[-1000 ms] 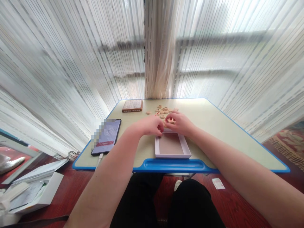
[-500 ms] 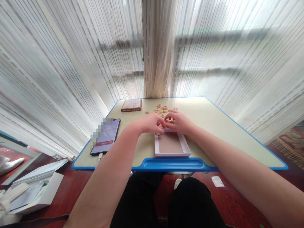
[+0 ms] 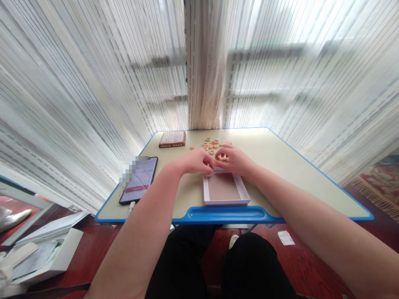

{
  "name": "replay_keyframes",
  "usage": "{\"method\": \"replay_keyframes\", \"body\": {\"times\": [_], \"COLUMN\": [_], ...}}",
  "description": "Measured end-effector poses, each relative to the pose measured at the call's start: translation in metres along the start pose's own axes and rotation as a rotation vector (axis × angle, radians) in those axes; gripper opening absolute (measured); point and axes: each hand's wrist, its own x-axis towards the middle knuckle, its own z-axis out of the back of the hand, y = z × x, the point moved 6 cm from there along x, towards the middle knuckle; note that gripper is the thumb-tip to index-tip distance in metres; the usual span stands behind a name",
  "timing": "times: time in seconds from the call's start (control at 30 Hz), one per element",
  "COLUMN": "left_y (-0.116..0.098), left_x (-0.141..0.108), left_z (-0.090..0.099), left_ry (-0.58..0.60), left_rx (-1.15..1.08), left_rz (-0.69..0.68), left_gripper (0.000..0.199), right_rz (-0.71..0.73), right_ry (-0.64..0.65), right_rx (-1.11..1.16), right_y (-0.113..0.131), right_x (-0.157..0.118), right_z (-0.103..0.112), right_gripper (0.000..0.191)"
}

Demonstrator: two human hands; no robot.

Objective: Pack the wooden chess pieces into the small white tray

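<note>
Round wooden xiangqi pieces (image 3: 211, 152) marked with red or dark characters lie loosely grouped on the table beyond the box. A shallow white open box (image 3: 222, 187) with a brownish bottom sits near the front edge. My left hand (image 3: 198, 161) is closed in a pinch at the box's far left corner, on a xiangqi piece (image 3: 208, 175) that is partly covered by its fingers. My right hand (image 3: 233, 160) bends over the box's far edge. Its thumb and fingers close around a piece (image 3: 215, 159), with further pieces partly hidden under the palm.
A brown patterned box (image 3: 172, 139) stands at the table's back left. A phone (image 3: 139, 180) with a plugged-in cable (image 3: 131, 205) lies at the left. The table (image 3: 305, 178) has a blue rim and a front groove (image 3: 229, 214). Sheer curtains hang behind.
My left fingers have drawn together at the box's far left corner. My right hand stays nearly in place, around a piece. The view has shifted slightly.
</note>
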Motion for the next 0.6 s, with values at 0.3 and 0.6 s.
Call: {"method": "replay_keyframes", "body": {"times": [0.3, 0.6], "left_y": [0.028, 0.039], "left_x": [0.005, 0.018], "left_z": [0.020, 0.015], "left_ry": [-0.400, -0.520], "left_rx": [-0.096, -0.016], "left_rz": [0.127, 0.147], "left_gripper": [0.021, 0.025], "right_rz": [0.138, 0.269], "right_ry": [-0.076, 0.094], "right_rx": [0.034, 0.026], "right_y": [0.016, 0.044], "right_x": [-0.006, -0.015], "right_z": [0.011, -0.004], "right_gripper": [0.013, 0.017]}}
